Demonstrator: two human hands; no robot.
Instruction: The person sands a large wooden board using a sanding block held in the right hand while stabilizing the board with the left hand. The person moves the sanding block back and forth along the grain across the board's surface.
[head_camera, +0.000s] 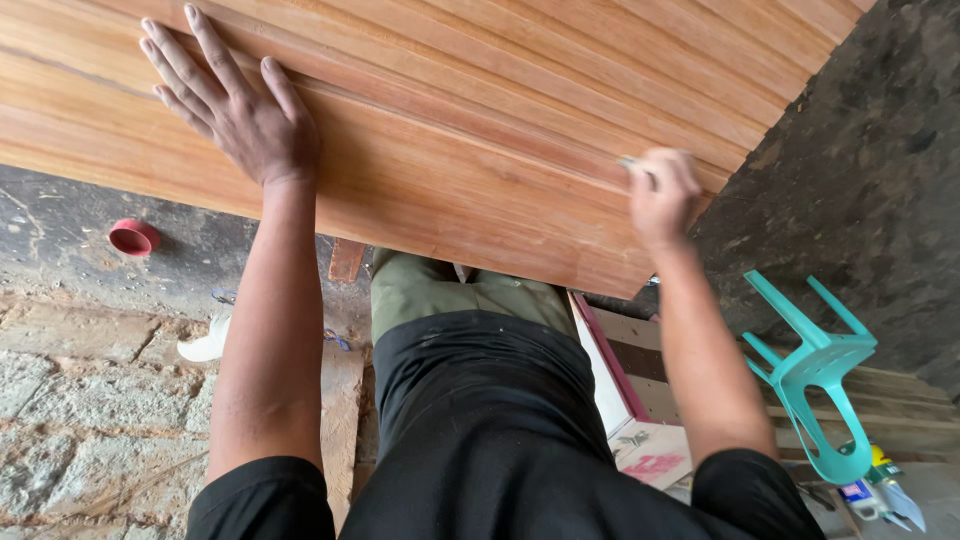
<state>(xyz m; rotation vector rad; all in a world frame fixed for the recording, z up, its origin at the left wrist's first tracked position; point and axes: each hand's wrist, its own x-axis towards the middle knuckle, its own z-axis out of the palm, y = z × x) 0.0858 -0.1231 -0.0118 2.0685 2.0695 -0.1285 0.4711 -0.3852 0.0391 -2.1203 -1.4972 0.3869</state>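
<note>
A large wooden panel (470, 110) with long raised mouldings fills the top of the head view. My left hand (232, 100) lies flat on it at the left, fingers spread. Near the panel's right edge, my right hand (660, 195) is closed around a small grey piece (630, 163), probably sandpaper, pressed against a moulding groove. Only a corner of the grey piece shows past my fingers.
Below the panel are a stone floor (80, 400), a small red cup (133, 237) at the left, and a wood offcut (346, 260). A teal plastic stool (820, 370) lies tipped at the right beside boards and small bottles (880, 490).
</note>
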